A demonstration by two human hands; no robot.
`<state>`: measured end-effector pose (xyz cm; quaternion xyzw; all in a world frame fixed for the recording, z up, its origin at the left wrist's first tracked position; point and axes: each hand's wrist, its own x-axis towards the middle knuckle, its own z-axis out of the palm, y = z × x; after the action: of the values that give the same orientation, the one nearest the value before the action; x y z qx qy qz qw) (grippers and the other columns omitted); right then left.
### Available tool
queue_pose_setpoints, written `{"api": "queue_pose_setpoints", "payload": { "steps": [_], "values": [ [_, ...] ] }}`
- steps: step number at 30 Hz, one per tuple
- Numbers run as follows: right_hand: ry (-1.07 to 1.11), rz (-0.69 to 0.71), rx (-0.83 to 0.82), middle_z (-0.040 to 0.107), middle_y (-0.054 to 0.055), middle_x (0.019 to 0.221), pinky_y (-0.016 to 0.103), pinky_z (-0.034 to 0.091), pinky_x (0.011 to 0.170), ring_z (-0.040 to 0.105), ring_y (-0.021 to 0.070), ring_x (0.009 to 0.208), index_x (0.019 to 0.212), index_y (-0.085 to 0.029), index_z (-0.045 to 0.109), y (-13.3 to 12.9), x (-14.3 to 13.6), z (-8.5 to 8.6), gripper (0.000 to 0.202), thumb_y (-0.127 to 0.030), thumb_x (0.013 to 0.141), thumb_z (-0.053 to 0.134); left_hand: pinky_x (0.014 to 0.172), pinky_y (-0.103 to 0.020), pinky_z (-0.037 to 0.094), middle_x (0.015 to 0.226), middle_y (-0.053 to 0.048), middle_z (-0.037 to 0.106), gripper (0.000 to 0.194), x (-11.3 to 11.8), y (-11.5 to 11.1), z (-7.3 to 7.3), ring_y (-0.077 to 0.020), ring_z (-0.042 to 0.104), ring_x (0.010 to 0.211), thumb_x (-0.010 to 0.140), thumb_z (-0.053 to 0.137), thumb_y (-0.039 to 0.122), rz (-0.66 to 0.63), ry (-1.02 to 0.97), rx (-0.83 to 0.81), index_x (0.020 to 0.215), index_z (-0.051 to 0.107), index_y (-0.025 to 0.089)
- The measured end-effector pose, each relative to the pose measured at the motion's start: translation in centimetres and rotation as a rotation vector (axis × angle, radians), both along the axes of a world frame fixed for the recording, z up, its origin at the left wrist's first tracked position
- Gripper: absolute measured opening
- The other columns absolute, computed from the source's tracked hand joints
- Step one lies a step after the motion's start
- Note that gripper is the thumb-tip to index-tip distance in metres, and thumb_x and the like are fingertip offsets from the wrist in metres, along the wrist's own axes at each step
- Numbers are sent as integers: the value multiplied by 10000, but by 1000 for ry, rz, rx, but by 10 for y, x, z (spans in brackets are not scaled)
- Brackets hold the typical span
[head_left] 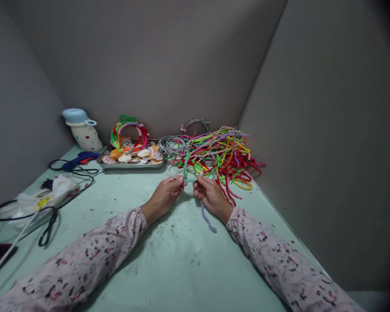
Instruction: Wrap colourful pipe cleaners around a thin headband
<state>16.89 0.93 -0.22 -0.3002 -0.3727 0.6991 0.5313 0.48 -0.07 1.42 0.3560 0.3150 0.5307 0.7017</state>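
My left hand pinches one end of a short teal fuzzy stem section, beside a thin grey wire loop. A teal fuzzy stem stands upright from this spot. Just to the right, my right hand is closed on the other side of the teal piece, with a small gap between the hands. A lavender fuzzy stem hangs below my right hand onto the table. Behind the hands lies a large tangle of coloured fuzzy stems, next to coiled grey wire.
A metal tray of shells stands behind left, with colourful wrapped rings on it. Farther left are a bottle, a blue tool, black cables and a plastic bag. Grey walls enclose the green table.
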Motion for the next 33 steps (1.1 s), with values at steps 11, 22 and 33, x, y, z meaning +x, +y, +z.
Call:
{"api": "queue_pose_setpoints", "payload": {
  "steps": [11, 22, 33],
  "values": [
    [-208, -92, 74, 581, -33, 626, 176, 386, 403, 539, 71, 452, 768, -178, 530, -1, -1, -2, 324, -492, 805, 600, 633, -201, 397, 708, -1, 584, 232, 0, 1, -3, -83, 532, 660, 704, 748, 308, 20, 96, 23, 768, 612, 131],
    [-544, -235, 402, 609, -26, 700, 223, 449, 486, 581, 104, 516, 1009, -221, 593, -9, -8, -3, 253, -379, 812, 610, 626, -199, 394, 725, -3, 590, 204, 0, 1, -3, -77, 524, 655, 735, 724, 295, 12, 116, 36, 792, 622, 128],
    [-567, -185, 377, 635, -18, 685, 211, 424, 424, 585, 111, 481, 1003, -222, 565, -10, -8, -2, 251, -411, 839, 555, 638, -207, 395, 743, -12, 602, 210, -1, 0, -4, -87, 536, 678, 720, 738, 291, 13, 124, 30, 800, 633, 128]
  ]
}}
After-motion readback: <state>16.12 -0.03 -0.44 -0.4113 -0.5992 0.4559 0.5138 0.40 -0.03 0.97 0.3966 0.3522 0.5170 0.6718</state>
